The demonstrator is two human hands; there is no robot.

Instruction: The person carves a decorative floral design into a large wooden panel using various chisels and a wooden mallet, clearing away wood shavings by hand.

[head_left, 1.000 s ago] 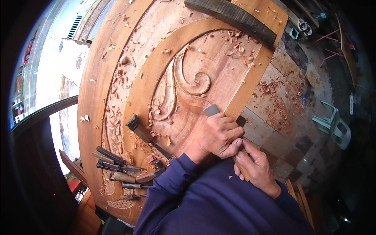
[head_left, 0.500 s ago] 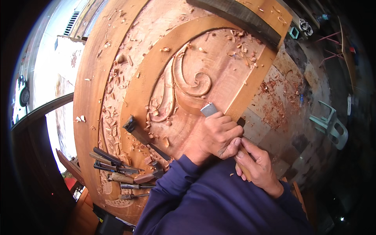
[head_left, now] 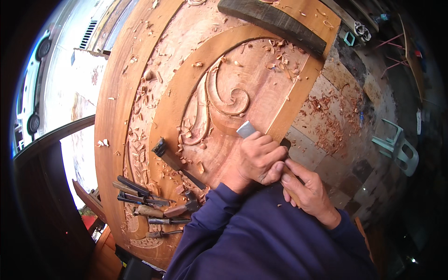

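My left hand [head_left: 263, 158] is wrapped round a wide, flat chisel [head_left: 246, 129] just behind its steel blade, which rests over the carved wooden panel [head_left: 261, 102] below a raised scroll [head_left: 226, 100]. My right hand [head_left: 308, 193] grips the chisel's wooden handle [head_left: 290, 185], close against my left hand. Shavings lie scattered across the panel. To the left of my left hand a long dark tool [head_left: 170, 161] with a blunt upper end lies on the wood, and several chisels and gouges [head_left: 156, 219] lie in a pile at the lower left.
A dark weathered beam [head_left: 273, 23] lies across the panel's top. At right, a tiled floor [head_left: 326, 158] is strewn with shavings and holds a pale plastic chair [head_left: 396, 149]. A dark frame edge [head_left: 53, 135] and a white vehicle [head_left: 35, 84] outside are at left.
The chisel blade and both hands have shifted slightly toward the upper left, the grip unchanged. The view has moved a little, and a white vehicle now shows outside at left.
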